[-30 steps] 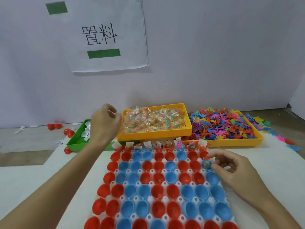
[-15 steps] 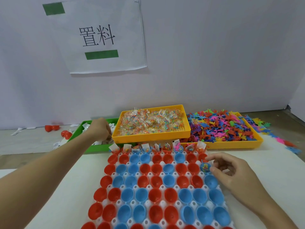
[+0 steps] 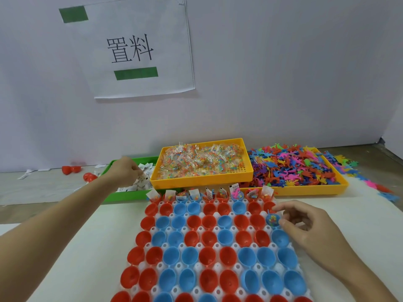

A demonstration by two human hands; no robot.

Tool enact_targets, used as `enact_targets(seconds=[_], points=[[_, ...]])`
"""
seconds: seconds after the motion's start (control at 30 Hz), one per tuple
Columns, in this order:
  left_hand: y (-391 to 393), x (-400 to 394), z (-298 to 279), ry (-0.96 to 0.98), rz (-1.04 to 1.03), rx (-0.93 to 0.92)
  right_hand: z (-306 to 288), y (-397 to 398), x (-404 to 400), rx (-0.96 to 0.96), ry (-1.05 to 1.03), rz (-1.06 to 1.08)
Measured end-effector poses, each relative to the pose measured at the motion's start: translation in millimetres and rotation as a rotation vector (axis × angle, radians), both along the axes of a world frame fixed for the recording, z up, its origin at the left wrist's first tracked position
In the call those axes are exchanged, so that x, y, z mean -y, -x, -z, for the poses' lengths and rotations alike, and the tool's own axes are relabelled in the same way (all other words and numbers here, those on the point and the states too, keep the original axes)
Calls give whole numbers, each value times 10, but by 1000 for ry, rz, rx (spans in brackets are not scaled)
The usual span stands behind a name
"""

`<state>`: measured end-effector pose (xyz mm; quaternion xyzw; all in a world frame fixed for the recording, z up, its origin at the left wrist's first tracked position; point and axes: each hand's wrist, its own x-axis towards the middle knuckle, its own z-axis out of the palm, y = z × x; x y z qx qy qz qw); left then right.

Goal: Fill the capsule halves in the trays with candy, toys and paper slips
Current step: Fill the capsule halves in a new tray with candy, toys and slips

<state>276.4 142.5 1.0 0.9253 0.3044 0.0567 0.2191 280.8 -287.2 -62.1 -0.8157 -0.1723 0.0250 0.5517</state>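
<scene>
The left hand (image 3: pixel 123 173) reaches into the green tray (image 3: pixel 128 194) at middle left of the frame, its fingertips (image 3: pixel 139 172) drawn together and curled down among the white paper slips (image 3: pixel 141 182); whether they actually pinch a slip cannot be told. The forearm runs diagonally from the lower left corner up to that tray.

The right hand (image 3: pixel 305 223) rests at the right edge of the white capsule tray (image 3: pixel 216 238), fingers loosely curled and slightly apart, thumb and forefinger either side of a blue capsule half (image 3: pixel 272 220) that holds coloured candy. That half sits at the right end of the third row from the far edge, its open mouth facing up.

The tray's long axis runs from the bottom of the frame toward the wall. Its red and blue halves all open upward; only the farthest row (image 3: pixel 209 195) is filled, with slips standing upright out of the cups.

Just beyond that row, the yellow candy tray (image 3: pixel 202 182) lies with its long side across the frame, overlapping the green tray's right end. To its right, the yellow toy tray (image 3: pixel 316 190) is heaped with flat plastic dinosaur toys (image 3: pixel 294 168), some spilling past its right edge onto the table (image 3: pixel 349 214). Bare table lies either side of the capsule tray. Loose red capsule halves (image 3: pixel 72 170) lie at far left.
</scene>
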Motion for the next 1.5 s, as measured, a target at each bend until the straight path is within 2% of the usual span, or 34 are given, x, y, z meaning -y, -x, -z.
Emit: enact_targets(seconds=[0.17,0.4,0.5,0.63,0.8,1.03,1.3,1.5], points=[[111,77,-63,-71,24,71,0,5,-3,9,8,4],[255,617,-425,-200,96,437,4,7,-15,-6,-14,-1],[338,1131,-559,-124,230,518,-11,8,-13,2,-16,1],[381,1819,-502,87,486,442,-9,20,-13,8,-17,3],[271,2350,-148,110,711,255,-15,18,-8,21,-6,6],[166,2576,118,149,761,243,-8,8,0,36,3,-1],[107,2687,129,195,751,318,2,-21,4,-20,-25,19],[129,2736,178,204,738,285,7,-21,21,1,-32,6]])
